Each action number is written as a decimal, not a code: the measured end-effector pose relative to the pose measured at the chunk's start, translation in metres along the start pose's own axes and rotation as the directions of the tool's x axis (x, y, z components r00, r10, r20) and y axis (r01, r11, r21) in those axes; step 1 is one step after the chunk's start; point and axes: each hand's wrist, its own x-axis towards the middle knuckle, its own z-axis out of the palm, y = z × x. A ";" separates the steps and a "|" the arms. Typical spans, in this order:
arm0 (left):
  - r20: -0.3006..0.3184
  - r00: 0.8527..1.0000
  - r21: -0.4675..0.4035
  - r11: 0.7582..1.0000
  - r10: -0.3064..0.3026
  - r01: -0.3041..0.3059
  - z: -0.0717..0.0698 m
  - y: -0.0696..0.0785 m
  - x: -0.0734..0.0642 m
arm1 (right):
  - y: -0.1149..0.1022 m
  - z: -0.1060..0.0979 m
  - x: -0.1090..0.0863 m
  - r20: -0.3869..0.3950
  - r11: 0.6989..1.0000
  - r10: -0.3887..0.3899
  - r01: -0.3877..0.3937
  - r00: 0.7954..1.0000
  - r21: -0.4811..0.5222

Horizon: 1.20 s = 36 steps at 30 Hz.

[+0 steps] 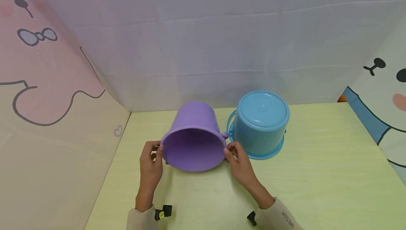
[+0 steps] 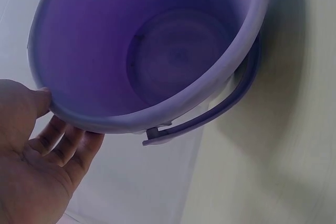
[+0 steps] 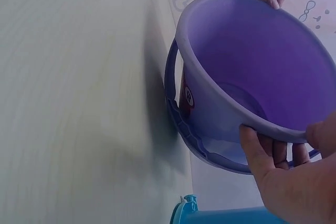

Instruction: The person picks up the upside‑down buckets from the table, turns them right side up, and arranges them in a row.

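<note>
A purple bucket [image 1: 193,152] is tipped on its side, its mouth facing me, and its inside holds nothing that I can see. My left hand [image 1: 151,164] pinches the rim at the left, thumb inside and fingers outside, as the left wrist view also shows. At the right side of the rim my right hand [image 1: 241,164] grips in the same way. The bucket's handle [image 3: 184,124] hangs along its underside in the right wrist view, near a red label [image 3: 186,97]. To the right, a blue bucket [image 1: 261,127] stands upside down.
Both buckets are over a pale yellow-green table [image 1: 323,173]. A white cloth wall [image 1: 222,46] closes off the back. Printed cartoon panels stand at the left [image 1: 47,152] and right. The blue bucket's handle [image 1: 231,120] sticks out toward the purple bucket.
</note>
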 end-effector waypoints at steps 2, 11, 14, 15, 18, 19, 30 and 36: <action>0.001 1.000 -0.011 1.000 -0.010 0.010 0.000 0.000 0.000 | 0.000 0.001 -0.001 0.004 1.000 0.000 0.000 1.000 0.001; -0.003 0.999 -0.026 0.999 -0.039 0.039 -0.001 -0.002 -0.001 | 0.001 0.004 -0.004 0.020 1.000 -0.005 0.005 1.000 0.009; 0.003 0.999 -0.030 0.999 -0.041 0.041 -0.002 -0.002 -0.002 | 0.001 0.004 -0.004 0.021 1.000 -0.005 0.004 1.000 0.015; 0.005 0.999 -0.031 0.999 -0.042 0.042 -0.002 -0.002 -0.002 | 0.001 0.004 -0.004 0.020 1.000 -0.003 0.003 1.000 0.015; 0.012 0.999 -0.038 0.998 -0.043 0.043 -0.001 -0.003 -0.002 | 0.001 0.004 -0.004 0.020 1.000 -0.007 0.007 1.000 0.014; 0.013 0.999 -0.040 0.998 -0.045 0.045 -0.002 -0.003 -0.002 | 0.001 0.003 -0.004 0.019 1.000 -0.009 0.008 1.000 0.013; 0.023 0.998 -0.038 0.997 -0.063 0.064 -0.001 -0.002 -0.001 | -0.001 0.001 -0.002 0.022 1.000 -0.023 0.023 0.999 0.000; 0.018 0.998 -0.055 0.997 -0.055 0.056 0.000 0.000 0.000 | -0.002 0.000 0.000 0.020 1.000 -0.023 0.023 1.000 0.000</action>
